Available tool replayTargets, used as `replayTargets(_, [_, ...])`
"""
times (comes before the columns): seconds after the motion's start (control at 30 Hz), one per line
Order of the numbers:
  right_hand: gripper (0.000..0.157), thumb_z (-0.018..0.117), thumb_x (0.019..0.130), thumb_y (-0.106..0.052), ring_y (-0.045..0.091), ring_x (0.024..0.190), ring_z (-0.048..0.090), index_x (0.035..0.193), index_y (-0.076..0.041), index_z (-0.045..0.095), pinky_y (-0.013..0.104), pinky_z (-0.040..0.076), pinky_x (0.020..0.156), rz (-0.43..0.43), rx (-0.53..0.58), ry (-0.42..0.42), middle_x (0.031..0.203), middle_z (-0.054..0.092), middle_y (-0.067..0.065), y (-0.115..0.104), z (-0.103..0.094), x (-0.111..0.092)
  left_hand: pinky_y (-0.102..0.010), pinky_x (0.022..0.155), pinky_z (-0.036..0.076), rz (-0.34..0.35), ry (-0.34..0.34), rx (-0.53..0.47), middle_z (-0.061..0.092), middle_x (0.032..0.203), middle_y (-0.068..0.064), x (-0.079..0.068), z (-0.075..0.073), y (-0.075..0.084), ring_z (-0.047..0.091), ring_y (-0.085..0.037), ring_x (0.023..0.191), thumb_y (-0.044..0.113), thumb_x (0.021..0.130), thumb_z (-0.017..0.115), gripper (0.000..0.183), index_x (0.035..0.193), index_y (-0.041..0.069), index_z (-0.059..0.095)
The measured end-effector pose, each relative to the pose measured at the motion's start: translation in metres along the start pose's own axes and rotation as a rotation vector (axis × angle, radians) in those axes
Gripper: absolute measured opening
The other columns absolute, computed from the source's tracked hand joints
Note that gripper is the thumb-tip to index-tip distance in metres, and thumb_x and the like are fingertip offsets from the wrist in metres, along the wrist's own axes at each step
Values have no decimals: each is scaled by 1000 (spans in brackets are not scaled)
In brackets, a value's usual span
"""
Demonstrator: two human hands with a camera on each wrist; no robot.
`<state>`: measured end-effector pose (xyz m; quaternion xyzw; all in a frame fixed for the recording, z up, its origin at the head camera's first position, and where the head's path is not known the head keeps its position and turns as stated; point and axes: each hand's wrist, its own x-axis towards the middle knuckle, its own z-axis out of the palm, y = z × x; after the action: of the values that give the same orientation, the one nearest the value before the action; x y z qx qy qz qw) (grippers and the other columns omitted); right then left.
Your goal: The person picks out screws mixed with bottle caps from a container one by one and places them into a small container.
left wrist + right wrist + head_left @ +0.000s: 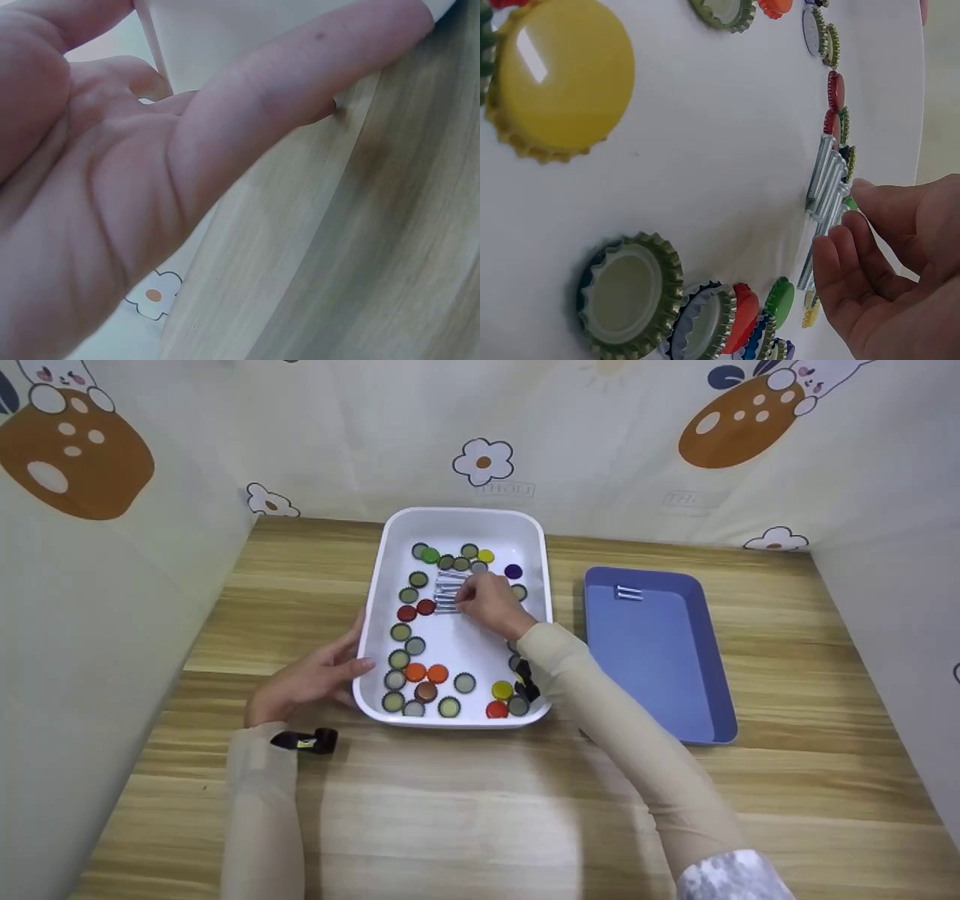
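A white tray holds many crown bottle caps around its inner edge and a row of silver screws. The right hand reaches into this tray, fingertips right at the screws. In the right wrist view, thumb and forefinger tips stand slightly apart, with a green cap visible between them. The left hand supports the tray's left side, thumb at the rim, other fingers along the outside wall. From the left wrist, its palm looks open, little finger stretched out against the tray's lower edge.
A blue tray stands on the wooden table to the right, with a few screws near its far end. Caps in several colours, such as a yellow cap, lie in the white tray. A patterned curtain borders the table behind.
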<state>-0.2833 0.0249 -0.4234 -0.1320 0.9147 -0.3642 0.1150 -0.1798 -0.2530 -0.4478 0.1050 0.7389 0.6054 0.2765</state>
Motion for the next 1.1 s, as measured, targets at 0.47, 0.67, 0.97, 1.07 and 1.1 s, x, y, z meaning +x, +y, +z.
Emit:
replayTargets(0.47, [12, 67, 89, -2, 29, 98, 67, 98, -2, 76, 36, 58, 88, 2, -65, 8, 103, 75, 15, 8, 6, 0, -53, 84, 62, -3, -14, -18, 12, 169, -17, -1, -1, 2, 58, -49, 124, 25, 104, 54, 81, 159, 41, -3])
replayTargets(0.67, [13, 68, 90, -3, 29, 100, 68, 99, -2, 76, 37, 58, 90, 8, -94, -2, 104, 75, 15, 9, 8, 0, -52, 85, 62, -19, -13, -14, 10, 169, -16, -1, 0, 1, 58, -47, 124, 26, 105, 53, 80, 158, 43, -4])
replayTargets(0.97, [13, 67, 89, -3, 28, 100, 68, 98, -3, 76, 36, 58, 89, 22, -108, -11, 103, 75, 14, 10, 8, 1, -51, 84, 63, -5, -12, -9, 9, 169, -18, -1, 0, 2, 57, -48, 125, 25, 104, 54, 82, 159, 41, -5])
replayTargets(1.07, [14, 67, 89, -2, 28, 101, 68, 99, -3, 76, 36, 59, 89, 29, -114, -13, 104, 75, 14, 10, 8, 2, -51, 84, 63, -14, -13, -14, 11, 169, -17, -1, 0, 2, 57, -48, 125, 28, 104, 55, 81, 158, 43, -4])
replayTargets(1.1, [14, 67, 89, -2, 28, 101, 68, 99, -3, 76, 36, 59, 90, 28, -119, -14, 104, 75, 14, 10, 8, 2, -52, 84, 62, -16, -14, -16, 13, 168, -18, -1, 0, 2, 58, -47, 124, 29, 104, 55, 81, 158, 43, -3])
